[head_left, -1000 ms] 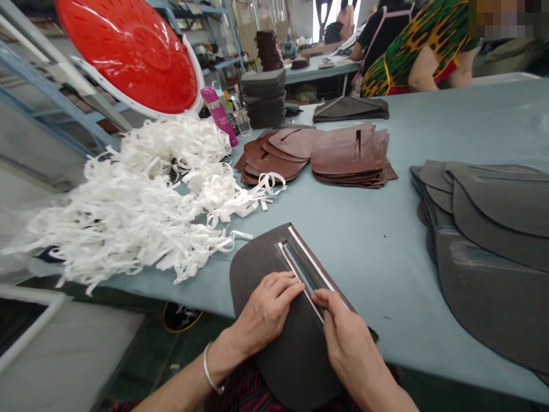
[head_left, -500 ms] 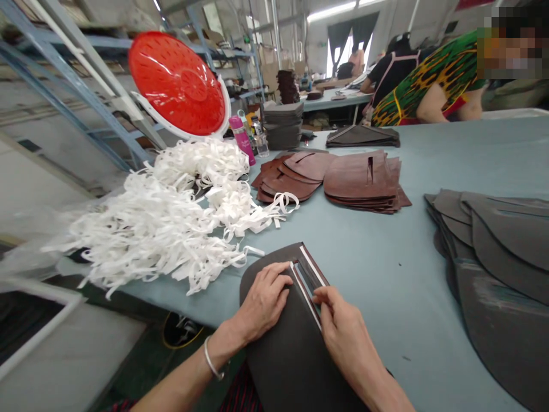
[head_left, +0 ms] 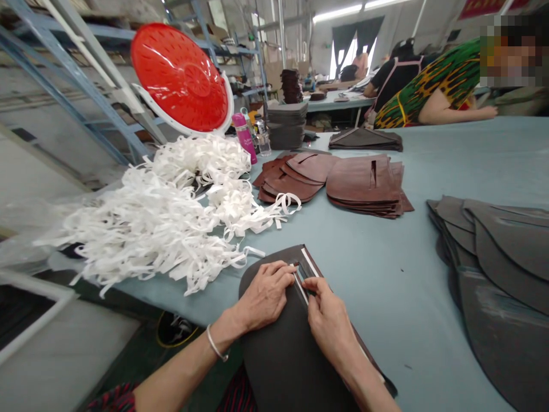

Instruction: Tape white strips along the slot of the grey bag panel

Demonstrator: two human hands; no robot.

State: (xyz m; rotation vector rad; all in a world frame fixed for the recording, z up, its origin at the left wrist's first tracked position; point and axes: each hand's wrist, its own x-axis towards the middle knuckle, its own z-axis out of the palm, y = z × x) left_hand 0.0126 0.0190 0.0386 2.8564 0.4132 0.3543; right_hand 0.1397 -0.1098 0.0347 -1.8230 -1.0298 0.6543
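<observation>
A dark brown leather piece (head_left: 283, 355) with a long slot lies over the near edge of the blue-grey table (head_left: 377, 257). White tape strips (head_left: 302, 286) run along the slot's sides. My left hand (head_left: 266, 294) rests flat on the piece left of the slot, fingers pressing beside the tape. My right hand (head_left: 328, 320) pinches at the slot's edge, fingertips closed on the leather flap by the tape.
A big heap of white peeled strips (head_left: 158, 217) lies to the left. Brown leather stacks (head_left: 334, 177) sit mid-table, dark grey stacks (head_left: 493, 257) at the right. A red round basket (head_left: 180, 77) leans behind. A person in a patterned top (head_left: 429, 86) leans on the far side.
The leather piece has slid toward me over the table edge. Both hands have moved further up along the slot, and the right fingers have closed on its edge.
</observation>
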